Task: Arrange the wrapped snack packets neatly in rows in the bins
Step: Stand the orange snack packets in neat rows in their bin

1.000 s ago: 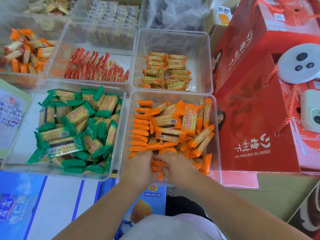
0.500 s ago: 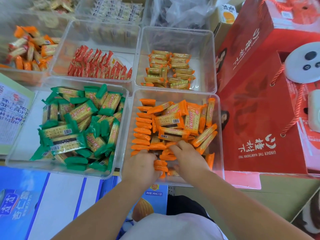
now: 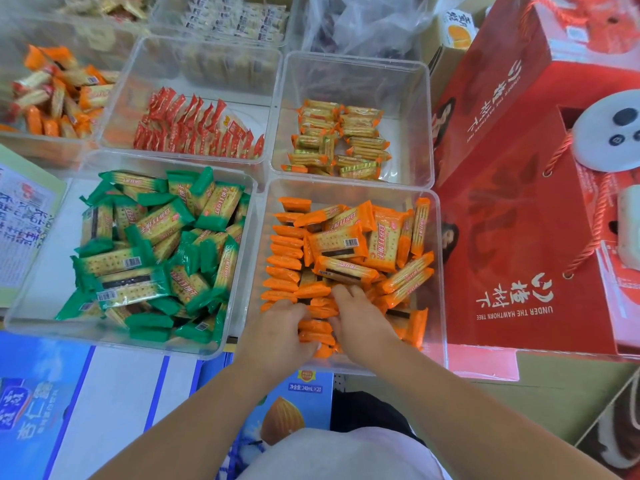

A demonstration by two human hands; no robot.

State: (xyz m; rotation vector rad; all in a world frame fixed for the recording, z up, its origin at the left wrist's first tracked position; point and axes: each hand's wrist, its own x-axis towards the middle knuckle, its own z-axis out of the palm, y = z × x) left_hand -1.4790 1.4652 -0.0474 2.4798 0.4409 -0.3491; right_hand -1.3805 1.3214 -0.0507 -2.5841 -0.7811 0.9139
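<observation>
Orange wrapped cracker packets [image 3: 337,242] fill a clear plastic bin [image 3: 437,265] at the front right. A row of them stands on edge along the bin's left side, and the others lie loose in a heap. My left hand [image 3: 277,336] is at the bin's near left corner, fingers curled round a few upright packets. Beside it my right hand [image 3: 360,315] reaches further in, fingertips pressing on packets in the middle. To the left, another clear bin [image 3: 239,271] holds green wrapped packets [image 3: 152,251] in a jumble.
Behind are bins of red packets [image 3: 194,129], small gold-orange packets [image 3: 341,140] and mixed orange packets [image 3: 59,95]. Red gift boxes [image 3: 512,237] stand tight against the right. Blue drink cartons [image 3: 45,403] lie under the bins in front.
My right hand has moved forward from the bin's near edge into the middle of the orange packets. My left hand stays at the near left corner.
</observation>
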